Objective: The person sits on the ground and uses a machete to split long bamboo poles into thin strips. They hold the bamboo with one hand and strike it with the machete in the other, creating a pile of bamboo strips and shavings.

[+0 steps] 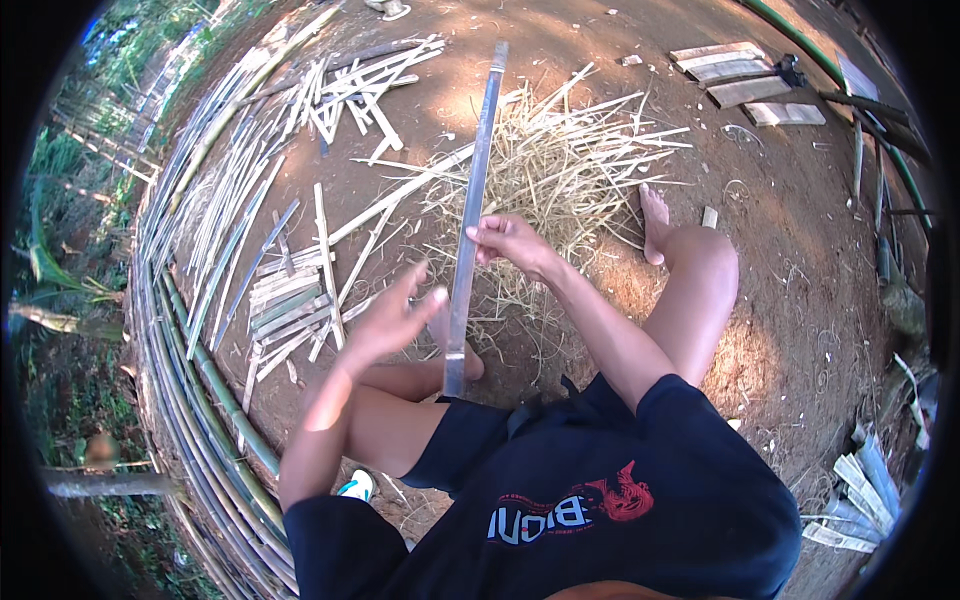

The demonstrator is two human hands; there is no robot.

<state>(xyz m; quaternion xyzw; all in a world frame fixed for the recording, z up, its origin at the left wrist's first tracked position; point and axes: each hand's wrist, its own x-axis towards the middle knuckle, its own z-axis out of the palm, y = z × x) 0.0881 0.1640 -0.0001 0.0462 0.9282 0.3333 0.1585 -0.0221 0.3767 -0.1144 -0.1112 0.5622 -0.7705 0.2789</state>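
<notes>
A long, flat greyish bamboo strip (474,190) with paler bands near its ends stands lengthwise in front of me. Its near end is at my left thigh and its far end reaches over the ground beyond. My right hand (508,244) pinches the strip's right edge around the middle between thumb and fingers. To the left of the strip, my left hand (390,318) is lifted with the fingers apart, holding nothing. It is slightly blurred, and I cannot tell whether its thumb touches the strip.
Thin bamboo shavings (560,160) are heaped between my feet. Split slats (355,95) and short pieces (290,300) lie at the left, with long green poles (220,380) beside them. Flat bamboo pieces (735,75) rest at the far right, and a sandal (357,486) is by my leg.
</notes>
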